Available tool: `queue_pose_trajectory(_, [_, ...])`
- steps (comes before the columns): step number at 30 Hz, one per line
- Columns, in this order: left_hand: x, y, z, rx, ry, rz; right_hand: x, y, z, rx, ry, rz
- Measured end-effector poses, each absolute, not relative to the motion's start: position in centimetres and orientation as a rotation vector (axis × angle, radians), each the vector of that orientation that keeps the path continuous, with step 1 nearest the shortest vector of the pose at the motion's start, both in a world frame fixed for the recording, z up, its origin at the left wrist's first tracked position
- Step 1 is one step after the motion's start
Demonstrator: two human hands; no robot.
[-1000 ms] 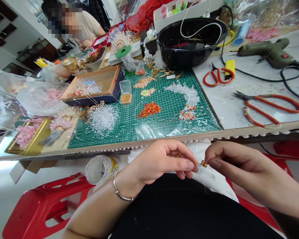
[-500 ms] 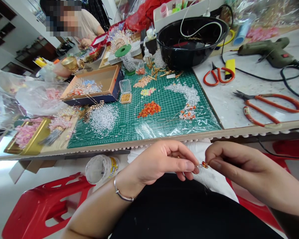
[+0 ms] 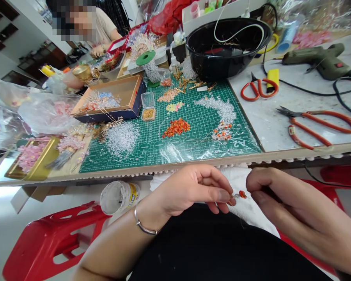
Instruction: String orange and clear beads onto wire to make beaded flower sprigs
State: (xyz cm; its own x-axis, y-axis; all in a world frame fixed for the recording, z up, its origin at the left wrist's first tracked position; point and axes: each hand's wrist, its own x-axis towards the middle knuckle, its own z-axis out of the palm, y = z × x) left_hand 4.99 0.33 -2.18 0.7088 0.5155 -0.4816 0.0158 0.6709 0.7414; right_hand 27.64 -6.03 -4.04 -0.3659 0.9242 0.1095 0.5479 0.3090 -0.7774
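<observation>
My left hand (image 3: 200,191) pinches a small beaded wire between thumb and forefinger, above my lap. Orange-red and clear beads (image 3: 242,194) stick out past its fingertips. A little to the right is my right hand (image 3: 276,195), thumb and forefinger pressed together, now apart from the beads; what it may hold is hidden. Beyond them on the green cutting mat (image 3: 152,150) lie a pile of orange beads (image 3: 177,128), a mound of clear beads (image 3: 122,139) and a curved trail of clear beads (image 3: 224,111) with orange ones at its near end.
Orange-handled pliers (image 3: 318,125), small cutters (image 3: 259,89) and a glue gun (image 3: 317,60) lie at the right. A black basin (image 3: 219,64) stands behind the mat. A box (image 3: 128,109) stands left. A person (image 3: 105,29) sits across. A red stool (image 3: 38,238) is below.
My right hand has moved slightly right, away from the beads it was touching. The left hand keeps its pinch on the beaded wire. The view has shifted slightly.
</observation>
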Motion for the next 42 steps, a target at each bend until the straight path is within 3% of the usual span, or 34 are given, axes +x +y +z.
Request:
queue_pose_trajectory(15, [4.8, 0.3, -2.5, 0.804, 0.745, 0.245, 27.6, -5.5, -4.4, -1.185, -2.096, 0.929])
queue_pose_trajectory(24, [4.7, 0.7, -2.9, 0.773, 0.731, 0.295, 27.6, -5.5, -5.2, -1.273, -1.856, 1.344])
queue_pose_trajectory(35, [5.3, 0.0, -3.8, 0.457, 0.700, 0.411, 26.8, -5.9, -5.6, -1.201, -1.911, 0.965])
queue_pose_trajectory(42, [5.2, 0.2, -3.6, 0.521, 0.716, 0.359, 27.5, -5.7, -5.2, -1.212, -1.958, 1.100])
